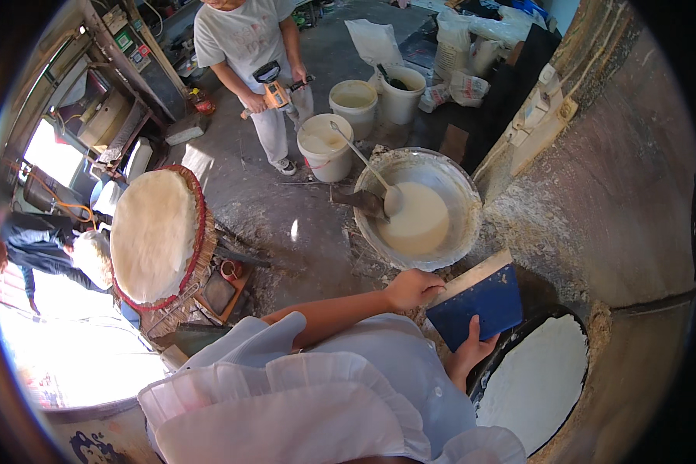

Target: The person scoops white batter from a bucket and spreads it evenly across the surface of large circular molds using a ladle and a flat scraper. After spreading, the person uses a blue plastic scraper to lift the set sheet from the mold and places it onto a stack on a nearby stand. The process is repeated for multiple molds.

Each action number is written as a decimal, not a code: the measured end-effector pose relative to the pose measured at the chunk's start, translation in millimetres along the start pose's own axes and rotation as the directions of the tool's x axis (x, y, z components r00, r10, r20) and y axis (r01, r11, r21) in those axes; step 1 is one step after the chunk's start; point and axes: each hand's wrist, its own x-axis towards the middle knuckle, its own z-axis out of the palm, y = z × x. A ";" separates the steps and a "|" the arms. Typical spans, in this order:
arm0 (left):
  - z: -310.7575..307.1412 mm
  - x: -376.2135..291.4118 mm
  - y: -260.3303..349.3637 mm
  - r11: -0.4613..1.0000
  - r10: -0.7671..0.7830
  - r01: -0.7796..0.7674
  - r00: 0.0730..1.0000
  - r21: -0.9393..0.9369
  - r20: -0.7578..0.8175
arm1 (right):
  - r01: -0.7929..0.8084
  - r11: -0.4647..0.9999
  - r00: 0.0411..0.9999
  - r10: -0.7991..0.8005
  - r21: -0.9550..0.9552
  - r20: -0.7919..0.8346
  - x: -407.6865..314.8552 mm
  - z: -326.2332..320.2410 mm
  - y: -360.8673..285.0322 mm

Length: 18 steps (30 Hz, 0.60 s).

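My left hand (414,288) has its fingers curled around one end of a wooden strip (475,275) along the edge of a blue flat scraper (478,310). My right hand (474,350) grips the scraper's lower side, its thumb on the blue face. Both hands hold the scraper above the near side of a round dark griddle (583,359). A thin white layer of batter (536,377) covers most of the griddle. Beyond the scraper stands a wide metal basin (464,232) of pale batter (420,223), with a long-handled ladle (393,200) resting in it.
A person (249,35) stands across the floor, holding an orange power tool (276,95) over a white bucket (330,165). More buckets (403,107) stand behind. Large round pale sheets (153,238) lie on a red-rimmed stand at left. Wall sockets (536,110) are at right.
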 end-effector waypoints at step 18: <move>0.6 -22.3 -2.9 0.966 -0.074 0.090 0.995 0.240 -0.073 | -0.058 0.998 0.998 0.058 -0.007 -0.014 -13.5 12.5 13.0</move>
